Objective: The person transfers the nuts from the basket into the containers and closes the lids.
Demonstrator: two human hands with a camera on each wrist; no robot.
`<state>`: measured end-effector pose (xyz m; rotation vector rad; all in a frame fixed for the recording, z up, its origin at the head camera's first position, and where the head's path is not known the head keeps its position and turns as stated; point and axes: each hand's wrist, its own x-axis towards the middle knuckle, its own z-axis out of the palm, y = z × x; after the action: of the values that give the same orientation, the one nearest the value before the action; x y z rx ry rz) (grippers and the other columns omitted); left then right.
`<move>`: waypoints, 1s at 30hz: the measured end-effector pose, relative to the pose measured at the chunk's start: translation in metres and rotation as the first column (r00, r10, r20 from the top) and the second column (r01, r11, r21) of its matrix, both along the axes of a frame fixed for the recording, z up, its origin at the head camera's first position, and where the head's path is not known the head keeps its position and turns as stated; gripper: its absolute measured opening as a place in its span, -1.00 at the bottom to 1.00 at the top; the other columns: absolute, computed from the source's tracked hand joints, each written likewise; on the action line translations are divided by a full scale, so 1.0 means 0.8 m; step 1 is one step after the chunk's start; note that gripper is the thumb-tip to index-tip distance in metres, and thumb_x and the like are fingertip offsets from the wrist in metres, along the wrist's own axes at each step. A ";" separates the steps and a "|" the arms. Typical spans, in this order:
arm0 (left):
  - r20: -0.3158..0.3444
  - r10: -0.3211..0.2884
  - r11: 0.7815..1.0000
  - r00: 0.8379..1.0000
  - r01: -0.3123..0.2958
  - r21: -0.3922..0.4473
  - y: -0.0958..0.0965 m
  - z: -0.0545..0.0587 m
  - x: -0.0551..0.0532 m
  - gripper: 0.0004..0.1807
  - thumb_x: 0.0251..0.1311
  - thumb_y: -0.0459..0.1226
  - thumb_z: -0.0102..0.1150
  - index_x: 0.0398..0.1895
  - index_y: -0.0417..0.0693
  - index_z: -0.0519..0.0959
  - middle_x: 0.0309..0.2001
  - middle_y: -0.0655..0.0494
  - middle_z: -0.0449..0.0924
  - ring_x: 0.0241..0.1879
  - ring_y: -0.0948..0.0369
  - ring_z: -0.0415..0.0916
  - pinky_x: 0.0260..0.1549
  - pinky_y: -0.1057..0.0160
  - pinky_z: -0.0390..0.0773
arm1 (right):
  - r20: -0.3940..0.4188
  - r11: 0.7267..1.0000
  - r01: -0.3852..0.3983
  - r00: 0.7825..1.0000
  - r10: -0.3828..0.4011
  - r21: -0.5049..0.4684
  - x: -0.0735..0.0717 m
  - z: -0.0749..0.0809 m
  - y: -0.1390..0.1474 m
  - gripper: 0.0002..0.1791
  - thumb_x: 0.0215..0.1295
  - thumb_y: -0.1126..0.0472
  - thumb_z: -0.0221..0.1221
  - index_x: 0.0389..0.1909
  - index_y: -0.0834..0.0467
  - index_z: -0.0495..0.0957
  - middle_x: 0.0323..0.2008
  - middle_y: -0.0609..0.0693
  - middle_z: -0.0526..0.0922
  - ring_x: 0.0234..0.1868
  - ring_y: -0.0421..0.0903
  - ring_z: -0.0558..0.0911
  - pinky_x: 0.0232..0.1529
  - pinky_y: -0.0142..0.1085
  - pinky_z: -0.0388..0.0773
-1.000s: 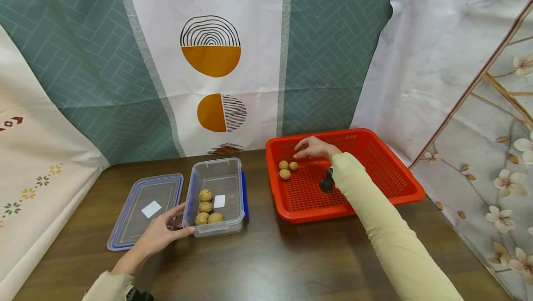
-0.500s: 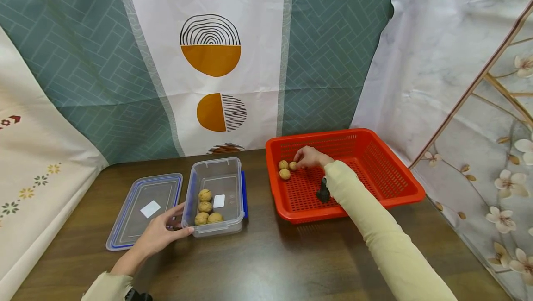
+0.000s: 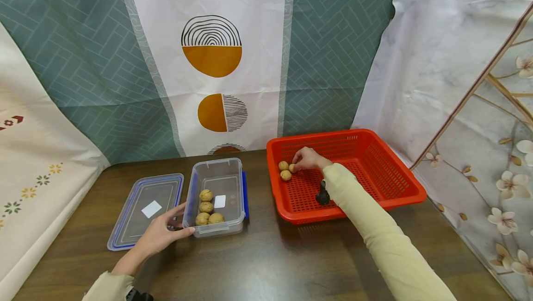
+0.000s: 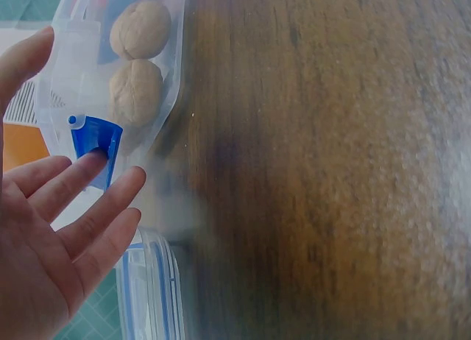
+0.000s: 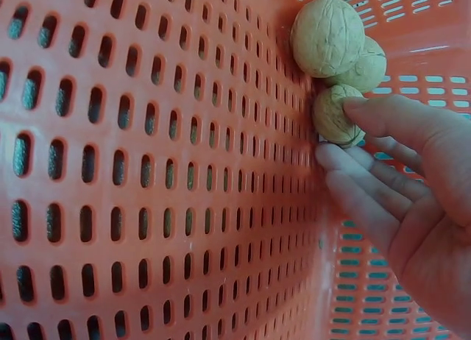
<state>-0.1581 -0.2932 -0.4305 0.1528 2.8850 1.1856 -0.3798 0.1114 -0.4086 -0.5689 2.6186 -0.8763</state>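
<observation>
My right hand [image 3: 309,158] reaches into the left part of a red plastic basket [image 3: 354,206]. Thumb and fingertips pinch a walnut [image 5: 337,118] low in the basket, clearest in the right wrist view. Two more walnuts [image 5: 327,37] sit right beside it. My left hand [image 3: 158,235] rests at the near left corner of a clear plastic container [image 3: 226,229], fingers extended. In the left wrist view a fingertip touches its blue latch [image 4: 92,137], with the thumb apart. Several walnuts [image 3: 206,207] lie along the container's left side.
A clear lid [image 3: 166,191] with a blue seal and a white label lies flat left of the container. All stand on a dark wooden table [image 3: 258,264]. Patterned cloths [image 3: 325,55] hang behind and at both sides.
My right hand has come down and slightly toward me in the basket, and its fingers have closed on a walnut. The left hand and container stay in place.
</observation>
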 end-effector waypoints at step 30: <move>0.010 -0.001 1.000 1.000 0.001 0.012 -0.001 0.000 -0.001 -0.17 -0.06 -0.07 0.32 0.28 -0.20 0.23 0.02 -0.16 0.48 -0.23 0.15 0.49 -0.35 0.25 0.46 | 0.003 0.980 -0.098 0.995 0.100 -0.171 0.043 0.084 0.005 -0.83 0.09 0.31 0.24 -0.29 0.30 0.58 -0.38 0.07 0.63 -0.27 0.10 0.57 -0.26 -0.22 0.53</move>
<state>-0.1587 -0.2936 -0.4301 0.1475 2.8696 1.1999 -0.3453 0.1153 -0.3412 -0.7299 2.4959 -1.0758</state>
